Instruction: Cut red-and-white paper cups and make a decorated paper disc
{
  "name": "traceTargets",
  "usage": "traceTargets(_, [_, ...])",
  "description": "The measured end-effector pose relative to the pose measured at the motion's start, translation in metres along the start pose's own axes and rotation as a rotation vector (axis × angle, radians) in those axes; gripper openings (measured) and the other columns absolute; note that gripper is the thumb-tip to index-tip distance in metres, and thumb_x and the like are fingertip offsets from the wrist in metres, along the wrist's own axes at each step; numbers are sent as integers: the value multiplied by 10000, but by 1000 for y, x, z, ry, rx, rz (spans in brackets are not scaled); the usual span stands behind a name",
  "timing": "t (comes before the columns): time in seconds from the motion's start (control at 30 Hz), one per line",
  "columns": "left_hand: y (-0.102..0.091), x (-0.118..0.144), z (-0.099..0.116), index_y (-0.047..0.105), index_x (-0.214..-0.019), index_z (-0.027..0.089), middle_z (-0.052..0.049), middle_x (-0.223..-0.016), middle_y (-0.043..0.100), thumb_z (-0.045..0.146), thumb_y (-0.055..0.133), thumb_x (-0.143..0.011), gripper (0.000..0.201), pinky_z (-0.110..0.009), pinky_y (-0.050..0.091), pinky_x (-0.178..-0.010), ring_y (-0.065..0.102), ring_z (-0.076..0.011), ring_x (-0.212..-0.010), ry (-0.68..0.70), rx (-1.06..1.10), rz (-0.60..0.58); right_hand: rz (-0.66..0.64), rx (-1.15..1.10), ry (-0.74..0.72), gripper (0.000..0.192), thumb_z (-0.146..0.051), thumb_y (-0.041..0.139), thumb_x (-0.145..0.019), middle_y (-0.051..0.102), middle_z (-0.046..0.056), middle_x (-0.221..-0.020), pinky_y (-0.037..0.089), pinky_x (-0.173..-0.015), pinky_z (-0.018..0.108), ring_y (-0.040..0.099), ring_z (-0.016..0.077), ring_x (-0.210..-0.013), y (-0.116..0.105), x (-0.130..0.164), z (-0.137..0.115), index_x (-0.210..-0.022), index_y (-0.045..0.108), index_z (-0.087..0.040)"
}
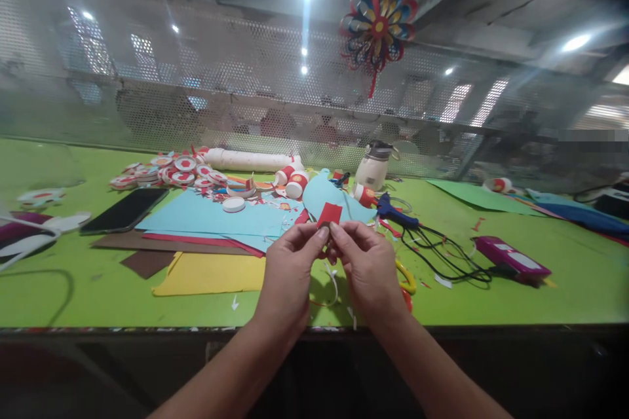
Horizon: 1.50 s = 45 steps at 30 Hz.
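Around the pinch point, at nine o'clock, a flat, black, rectangular phone is seen; between eight and nine, a yellow paper sheet is spread. And at the centre, above the green tabletop, a small red rectangular paper piece is pinched by the left hand and the right hand at its lower edge! Light, thinly stiff, easily creased, it is judged best gripped there, softly. Toward three, a dark-blue plastic glue gun is laid.

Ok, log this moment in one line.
left hand: pinching small rectangular red paper; right hand: same; to left: flat yellow paper sheet; to right: blue plastic glue gun
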<state>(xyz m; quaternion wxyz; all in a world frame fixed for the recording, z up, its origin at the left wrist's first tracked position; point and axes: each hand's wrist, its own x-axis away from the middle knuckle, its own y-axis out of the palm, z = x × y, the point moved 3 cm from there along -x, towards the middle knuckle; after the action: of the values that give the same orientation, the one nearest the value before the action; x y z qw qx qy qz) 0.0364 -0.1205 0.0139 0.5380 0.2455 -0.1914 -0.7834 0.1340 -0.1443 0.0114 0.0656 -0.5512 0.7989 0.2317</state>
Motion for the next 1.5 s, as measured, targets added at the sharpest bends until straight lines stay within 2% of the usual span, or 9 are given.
traceTargets(0.23, [2, 2, -2, 665, -755, 121, -8, -696, 642, 234, 724, -699, 139, -226, 420, -644, 527, -93, -640, 20, 45, 78, 9, 6, -2, 154, -316, 702, -761, 595, -23, -652, 406, -540, 234, 491, 90, -548, 1, 0, 2, -737, 641, -177])
traceTargets(0.5, [0, 4, -4, 654, -769, 127, 1, -718, 644, 208, 755, -661, 169, -221, 435, -680, 553, -91, -675, 18, 68, 96, -19, -16, -6, 156, -310, 698, -764, 572, -27, -621, 390, -542, 239, 476, 93, -549, 2, -1, 2, -729, 635, -171])
traceTargets(0.73, [1, 4, -3, 658, -744, 127, -5, -690, 648, 236, 735, -685, 146, -233, 440, -675, 560, -99, -660, 37, 34, 87, -21, -21, 9, 167, -318, 702, -758, 580, -19, -629, 394, -538, 242, 482, 95, -545, 2, 1, 0, -731, 637, -167])
traceTargets(1.03, [5, 5, -4, 654, -713, 134, 6, -675, 643, 210, 760, -635, 152, -230, 430, -636, 559, -95, -633, 16, 120, 100, -14, -15, -1, 167, -318, 703, -755, 579, -22, -622, 396, -532, 241, 480, 93, -538, 1, 1, -3, -722, 638, -168])
traceTargets(1.5, [5, 10, -3, 658, -736, 132, -9, -734, 670, 219, 772, -618, 186, -231, 428, -717, 580, -102, -712, -13, 154, 141, 21, -16, -11, 179, -335, 719, -732, 595, -16, -641, 401, -519, 236, 481, 93, -537, 3, 6, -2, -738, 652, -169])
